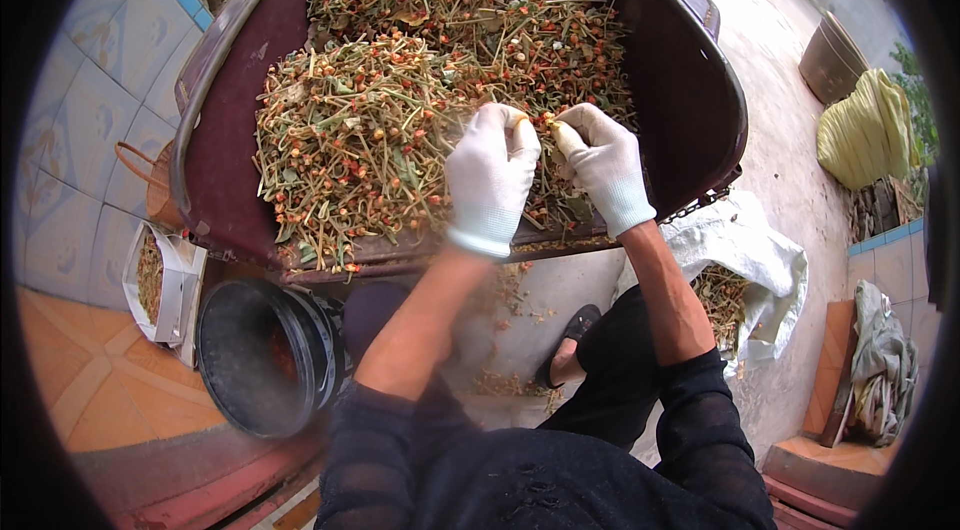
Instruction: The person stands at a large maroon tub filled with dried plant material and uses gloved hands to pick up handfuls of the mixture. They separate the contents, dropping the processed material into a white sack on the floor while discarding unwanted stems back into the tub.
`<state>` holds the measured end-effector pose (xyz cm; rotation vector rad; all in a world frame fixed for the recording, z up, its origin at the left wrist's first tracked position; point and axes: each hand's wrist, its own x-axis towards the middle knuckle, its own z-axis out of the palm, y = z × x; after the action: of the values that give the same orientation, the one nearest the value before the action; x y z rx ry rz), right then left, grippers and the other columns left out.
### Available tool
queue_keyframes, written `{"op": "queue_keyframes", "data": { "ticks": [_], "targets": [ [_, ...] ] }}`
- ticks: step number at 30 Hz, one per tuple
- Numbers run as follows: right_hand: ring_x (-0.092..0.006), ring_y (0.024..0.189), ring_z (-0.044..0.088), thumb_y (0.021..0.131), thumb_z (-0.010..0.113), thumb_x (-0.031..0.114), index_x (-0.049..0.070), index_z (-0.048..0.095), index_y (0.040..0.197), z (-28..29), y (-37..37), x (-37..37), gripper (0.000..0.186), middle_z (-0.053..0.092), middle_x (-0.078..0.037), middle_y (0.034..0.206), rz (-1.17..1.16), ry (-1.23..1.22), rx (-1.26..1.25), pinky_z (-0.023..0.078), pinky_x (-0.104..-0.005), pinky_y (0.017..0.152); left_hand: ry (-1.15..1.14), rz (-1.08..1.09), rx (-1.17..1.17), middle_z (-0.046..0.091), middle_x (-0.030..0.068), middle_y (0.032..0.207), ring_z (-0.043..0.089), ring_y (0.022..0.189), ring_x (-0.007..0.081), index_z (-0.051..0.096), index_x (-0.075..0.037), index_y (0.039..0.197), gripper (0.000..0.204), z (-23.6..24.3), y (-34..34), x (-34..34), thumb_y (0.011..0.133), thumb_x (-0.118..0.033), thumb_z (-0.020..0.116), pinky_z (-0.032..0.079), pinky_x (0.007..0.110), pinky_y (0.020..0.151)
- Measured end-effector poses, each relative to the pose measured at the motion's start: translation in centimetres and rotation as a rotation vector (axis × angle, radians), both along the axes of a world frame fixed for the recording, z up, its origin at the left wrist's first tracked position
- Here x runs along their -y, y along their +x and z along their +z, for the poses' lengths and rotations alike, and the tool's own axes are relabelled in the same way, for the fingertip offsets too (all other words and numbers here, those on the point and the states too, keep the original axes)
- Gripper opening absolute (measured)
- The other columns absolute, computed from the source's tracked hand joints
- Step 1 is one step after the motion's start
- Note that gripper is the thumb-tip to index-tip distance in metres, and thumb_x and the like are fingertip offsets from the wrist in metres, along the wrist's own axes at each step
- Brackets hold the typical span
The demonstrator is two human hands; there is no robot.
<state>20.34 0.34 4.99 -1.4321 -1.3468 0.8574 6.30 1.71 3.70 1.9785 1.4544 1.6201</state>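
A dark maroon cart bed (690,80) holds a heaped pile of dry plant stems with small orange-red bits (350,140). Over its near edge my two hands, in white knit gloves, are close together but apart. My left hand (492,175) is closed, thumb and forefinger pinched, its fingertips stained yellowish. Beside it on the right, my right hand (605,160) is also closed in a pinch, thumb against the fingers. Whatever the fingertips hold, if anything, is too small to make out. Part of the pile lies hidden behind both hands.
Below the cart's left corner stands a black bucket (255,360), beside an open white box (160,285). A white woven sack (750,260) with stems inside lies at right. Scraps litter the floor (510,360). A chain (700,202) hangs at the cart's right corner.
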Motion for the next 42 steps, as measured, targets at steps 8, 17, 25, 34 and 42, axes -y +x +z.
{"op": "queue_keyframes", "data": {
  "ticks": [8,17,25,34,42],
  "targets": [
    [-0.0043,0.054,0.054,0.097,0.061,0.023,0.004,0.064,0.102,1.0,1.3,-0.3,0.019,0.063,-0.001,0.074,0.120,-0.241,-0.278,0.042,-0.0190,0.044,-0.814,-0.566,1.124,0.067,0.0089,0.086,0.039,0.043,0.0023,0.056,-0.002,0.108,0.013,0.3,-2.4,-0.7,0.097,-0.008,0.054,0.030,0.017,0.033],
    [-0.0043,0.054,0.054,0.097,0.061,0.022,0.002,0.063,0.101,0.6,1.0,-0.4,0.020,0.064,-0.002,0.073,0.187,-0.301,-0.270,0.040,-0.0191,0.044,-0.663,-0.401,0.621,0.068,-0.0002,0.080,0.047,0.051,-0.0010,0.067,-0.002,0.102,0.016,0.8,-1.3,-0.3,0.093,-0.015,0.067,0.034,0.017,0.041],
    [-0.0038,0.053,0.052,0.097,0.060,0.021,0.002,0.062,0.100,1.1,1.1,0.1,0.019,0.062,0.000,0.071,0.212,-0.298,-0.169,0.038,-0.0185,0.044,-0.452,-0.311,0.196,0.068,0.0000,0.082,0.058,0.073,0.0060,0.067,0.001,0.099,0.019,0.9,-1.4,0.1,0.092,-0.016,0.066,0.049,0.023,0.068],
    [-0.0029,0.054,0.052,0.097,0.060,0.022,0.005,0.063,0.102,1.9,2.3,0.6,0.018,0.062,0.002,0.071,0.387,-0.284,-0.316,0.038,-0.0171,0.045,-0.926,-0.897,1.259,0.059,0.0028,0.077,0.039,0.044,0.0025,0.060,-0.002,0.100,0.013,0.0,-2.6,-0.2,0.098,-0.014,0.056,0.030,0.017,0.033],
    [-0.0164,0.066,0.063,0.091,0.065,0.017,0.010,0.070,0.103,-2.3,5.7,-1.4,0.015,0.065,-0.007,0.085,-0.138,0.159,0.361,0.051,-0.0307,0.062,-0.540,-0.869,1.355,0.054,0.0067,0.085,0.038,0.044,0.0033,0.058,0.006,0.112,0.022,3.1,-14.4,4.2,0.102,-0.011,0.048,0.034,0.016,0.032]
  ]
}}
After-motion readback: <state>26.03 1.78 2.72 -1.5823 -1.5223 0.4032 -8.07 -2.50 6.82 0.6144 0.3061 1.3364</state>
